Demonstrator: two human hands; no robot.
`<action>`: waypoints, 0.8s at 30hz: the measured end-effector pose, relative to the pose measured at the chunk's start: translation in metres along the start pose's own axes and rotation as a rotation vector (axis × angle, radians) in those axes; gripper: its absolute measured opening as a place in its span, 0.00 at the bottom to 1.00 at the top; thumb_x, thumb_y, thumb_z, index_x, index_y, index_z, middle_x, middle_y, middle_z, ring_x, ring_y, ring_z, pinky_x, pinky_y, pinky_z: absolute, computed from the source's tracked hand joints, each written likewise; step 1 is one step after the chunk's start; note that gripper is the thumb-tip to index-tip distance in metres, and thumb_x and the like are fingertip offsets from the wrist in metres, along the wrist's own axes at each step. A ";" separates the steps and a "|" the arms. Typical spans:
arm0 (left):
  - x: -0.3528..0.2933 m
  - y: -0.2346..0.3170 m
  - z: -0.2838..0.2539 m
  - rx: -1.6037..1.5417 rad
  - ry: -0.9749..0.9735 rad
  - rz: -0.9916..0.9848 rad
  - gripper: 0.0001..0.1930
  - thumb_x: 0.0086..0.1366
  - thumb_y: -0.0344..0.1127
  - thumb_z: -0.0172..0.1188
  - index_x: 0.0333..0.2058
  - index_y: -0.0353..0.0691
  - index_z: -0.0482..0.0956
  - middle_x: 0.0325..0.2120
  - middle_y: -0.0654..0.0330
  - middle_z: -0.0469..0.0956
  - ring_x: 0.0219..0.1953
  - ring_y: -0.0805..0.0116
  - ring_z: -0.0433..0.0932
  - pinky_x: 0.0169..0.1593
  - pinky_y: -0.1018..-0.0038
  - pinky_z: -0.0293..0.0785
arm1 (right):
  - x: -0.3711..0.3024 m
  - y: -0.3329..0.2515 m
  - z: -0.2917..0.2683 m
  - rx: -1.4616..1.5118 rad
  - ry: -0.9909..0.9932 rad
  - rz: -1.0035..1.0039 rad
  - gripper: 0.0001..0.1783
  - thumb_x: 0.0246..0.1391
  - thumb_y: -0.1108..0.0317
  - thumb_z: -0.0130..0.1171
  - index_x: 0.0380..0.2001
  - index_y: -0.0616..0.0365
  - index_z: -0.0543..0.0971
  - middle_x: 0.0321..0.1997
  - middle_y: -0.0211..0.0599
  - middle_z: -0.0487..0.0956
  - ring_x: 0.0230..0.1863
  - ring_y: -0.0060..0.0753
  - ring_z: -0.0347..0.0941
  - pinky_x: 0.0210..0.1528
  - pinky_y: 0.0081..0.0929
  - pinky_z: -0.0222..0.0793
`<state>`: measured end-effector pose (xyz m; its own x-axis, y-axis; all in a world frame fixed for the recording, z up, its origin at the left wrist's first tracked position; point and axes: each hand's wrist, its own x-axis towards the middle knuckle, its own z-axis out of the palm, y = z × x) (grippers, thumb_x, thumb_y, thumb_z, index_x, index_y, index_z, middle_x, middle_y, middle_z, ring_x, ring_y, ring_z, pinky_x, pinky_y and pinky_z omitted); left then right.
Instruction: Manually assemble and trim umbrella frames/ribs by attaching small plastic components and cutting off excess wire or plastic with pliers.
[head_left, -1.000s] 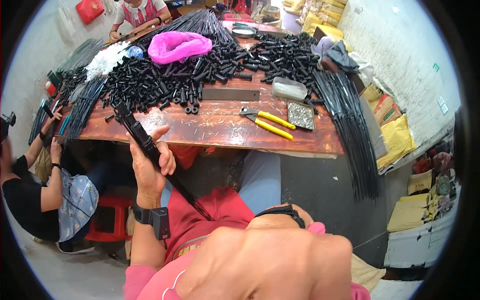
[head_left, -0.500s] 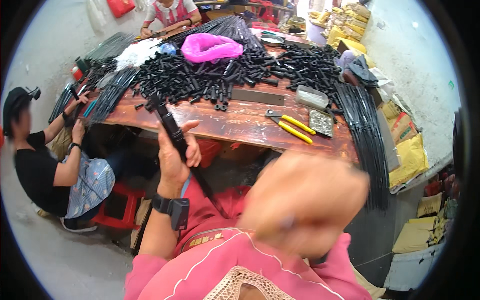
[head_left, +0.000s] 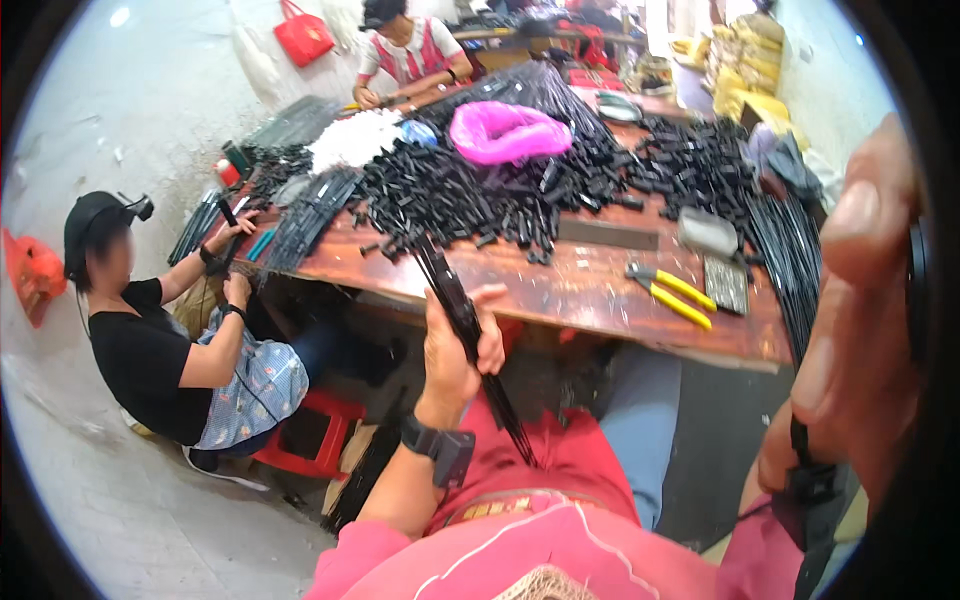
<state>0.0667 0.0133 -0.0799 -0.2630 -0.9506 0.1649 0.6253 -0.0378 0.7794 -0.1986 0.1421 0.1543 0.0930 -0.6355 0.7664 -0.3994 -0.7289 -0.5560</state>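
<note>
My left hand [head_left: 460, 350] is closed around a bundle of thin black rods [head_left: 460, 300], which stands tilted above my lap. Its upper end reaches the table's front edge and its lower end hangs over my red trousers. My right hand [head_left: 860, 300] is large and close at the right rim, holding nothing that I can see. Its fingers look loosely bent and apart, though part of the hand runs out of view. Beyond my left hand, a heap of short black tubes [head_left: 430, 185] covers much of the wooden table [head_left: 590, 300].
Yellow-handled pliers [head_left: 680, 295], a clear plastic box [head_left: 708, 232], a metal tray [head_left: 727, 285] and a flat dark bar [head_left: 608, 234] lie on the table. A pink bag [head_left: 510, 132] tops the heap. Co-workers sit left [head_left: 150, 340] and at the far side [head_left: 415, 55].
My right hand has swung from in front of my body to the right rim, close to the camera. The view has turned, shifting the scene; my left hand still grips the rods.
</note>
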 end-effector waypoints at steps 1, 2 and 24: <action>-0.001 0.000 -0.002 0.053 0.065 -0.029 0.46 0.64 0.74 0.25 0.48 0.33 0.74 0.09 0.65 0.60 0.08 0.73 0.58 0.15 0.74 0.59 | 0.003 0.001 0.002 -0.057 0.055 -0.009 0.33 0.48 0.49 0.69 0.42 0.64 0.67 0.31 0.35 0.70 0.20 0.18 0.63 0.19 0.12 0.61; -0.001 -0.003 -0.002 0.051 0.055 -0.025 0.47 0.63 0.74 0.25 0.47 0.34 0.75 0.08 0.66 0.58 0.08 0.73 0.56 0.14 0.74 0.58 | 0.003 0.002 0.004 -0.131 0.078 -0.016 0.32 0.48 0.49 0.69 0.41 0.64 0.67 0.31 0.35 0.70 0.20 0.18 0.63 0.19 0.12 0.61; 0.012 -0.010 -0.001 -0.054 0.021 -0.140 0.48 0.64 0.74 0.25 0.48 0.29 0.72 0.08 0.66 0.59 0.08 0.74 0.56 0.15 0.75 0.58 | -0.041 0.025 -0.026 -0.619 0.191 0.368 0.23 0.52 0.53 0.65 0.33 0.60 0.67 0.28 0.33 0.68 0.21 0.20 0.64 0.21 0.15 0.61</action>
<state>0.0581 0.0024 -0.0863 -0.3351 -0.9411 0.0439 0.6222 -0.1861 0.7604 -0.2364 0.1564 0.1174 -0.2833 -0.7148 0.6394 -0.8200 -0.1651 -0.5480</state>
